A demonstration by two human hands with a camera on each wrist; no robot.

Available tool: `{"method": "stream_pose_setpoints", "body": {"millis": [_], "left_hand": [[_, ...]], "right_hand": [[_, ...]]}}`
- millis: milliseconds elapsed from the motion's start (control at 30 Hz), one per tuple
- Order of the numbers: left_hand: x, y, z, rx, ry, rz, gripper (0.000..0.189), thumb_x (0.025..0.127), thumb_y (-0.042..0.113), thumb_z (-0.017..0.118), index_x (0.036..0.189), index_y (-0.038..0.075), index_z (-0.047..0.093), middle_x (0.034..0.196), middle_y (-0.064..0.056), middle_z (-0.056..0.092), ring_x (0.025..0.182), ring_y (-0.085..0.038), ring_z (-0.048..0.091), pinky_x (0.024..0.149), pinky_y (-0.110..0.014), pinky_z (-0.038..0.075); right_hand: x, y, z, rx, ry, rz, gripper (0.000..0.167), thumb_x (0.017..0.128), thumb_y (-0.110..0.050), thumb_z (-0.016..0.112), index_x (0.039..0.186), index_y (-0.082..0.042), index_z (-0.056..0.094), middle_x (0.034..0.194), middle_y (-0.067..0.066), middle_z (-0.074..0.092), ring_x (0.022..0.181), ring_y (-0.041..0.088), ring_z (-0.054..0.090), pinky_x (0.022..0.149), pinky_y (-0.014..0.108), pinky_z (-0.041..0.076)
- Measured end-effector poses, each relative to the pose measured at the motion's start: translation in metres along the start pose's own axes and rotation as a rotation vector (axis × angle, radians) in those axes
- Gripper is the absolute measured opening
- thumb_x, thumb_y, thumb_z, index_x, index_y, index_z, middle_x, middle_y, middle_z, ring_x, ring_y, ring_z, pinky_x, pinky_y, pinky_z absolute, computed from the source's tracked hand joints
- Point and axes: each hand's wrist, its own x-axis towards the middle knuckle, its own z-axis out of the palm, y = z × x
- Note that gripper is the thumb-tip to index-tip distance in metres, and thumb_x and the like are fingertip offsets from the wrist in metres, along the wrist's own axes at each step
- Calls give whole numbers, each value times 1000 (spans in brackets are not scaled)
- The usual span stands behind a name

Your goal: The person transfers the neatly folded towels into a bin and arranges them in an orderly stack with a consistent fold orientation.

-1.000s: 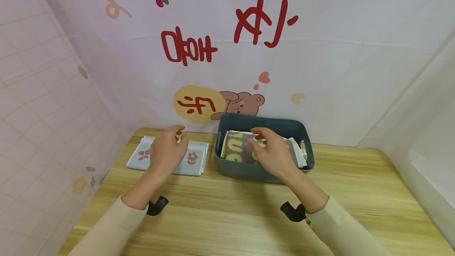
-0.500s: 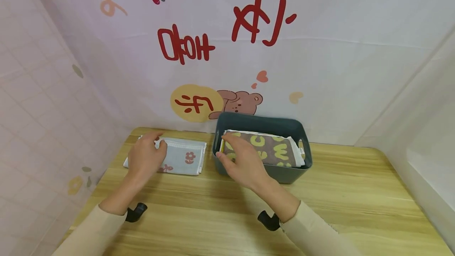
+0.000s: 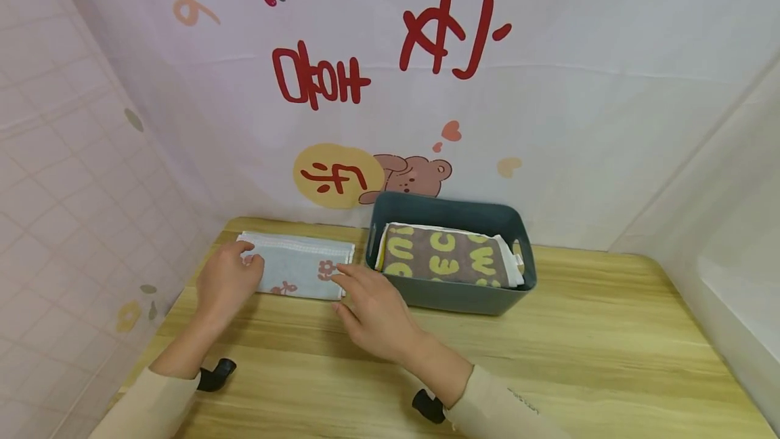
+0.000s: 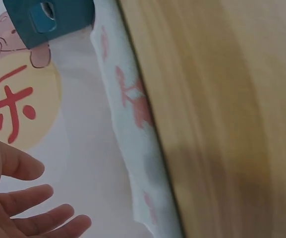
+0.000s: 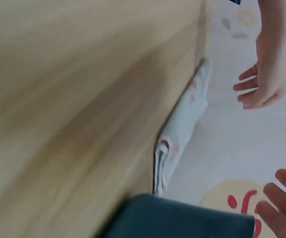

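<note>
A folded light blue towel [image 3: 292, 266] with pink flower prints lies flat on the table, left of a dark teal bin [image 3: 457, 297]. Over its left end is my left hand [image 3: 227, 283], thumb and fingers parted and holding nothing. My right hand [image 3: 378, 310] is at the right end, between towel and bin, with relaxed fingers and nothing in them. Both wrist views show the hands apart from the towel [image 4: 133, 114], raised above it. In the right wrist view, the towel's folded layers [image 5: 162, 163] face the bin [image 5: 177, 220].
Inside the bin lies a folded brown towel [image 3: 460, 256] with yellow-green letters and white edges. A printed white curtain [image 3: 548, 127] rises behind the wooden table [image 3: 579, 358], with another patterned sheet [image 3: 73, 222] at the left. Black curved pieces [image 3: 428, 406] sit at both wrists.
My right hand has moved left, from over the bin to the right end of the blue towel. My left hand has moved left and slightly nearer, uncovering more of that towel.
</note>
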Motion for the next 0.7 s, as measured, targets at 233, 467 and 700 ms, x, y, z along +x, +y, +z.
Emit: {"method": "stream_pose_setpoints", "body": {"millis": [233,467,700], "left_hand": [[-6,-16,1,26,-97,33,35,94,12,58,116,-13,70,115,-33,68,98,-48,68,66,-57,55],[-6,-29,7,36,-288,75,46,98,16,63,129,-17,62,135,-42,54,124,-62,51,99,-71,44],[-4,-39,15,114,-345,161,46,97,16,68,125,-19,63,141,-42,51,133,-65,42,107,-75,35]], "right_hand": [[0,-1,23,16,-161,73,49,101,-22,71,144,-2,59,147,17,59,139,28,54,113,41,46],[3,9,46,19,-303,200,58,102,-27,69,152,-1,51,156,18,50,144,29,49,115,40,43],[11,10,59,-51,-378,177,57,103,-28,67,150,-1,53,156,18,49,146,29,46,118,37,39]]}}
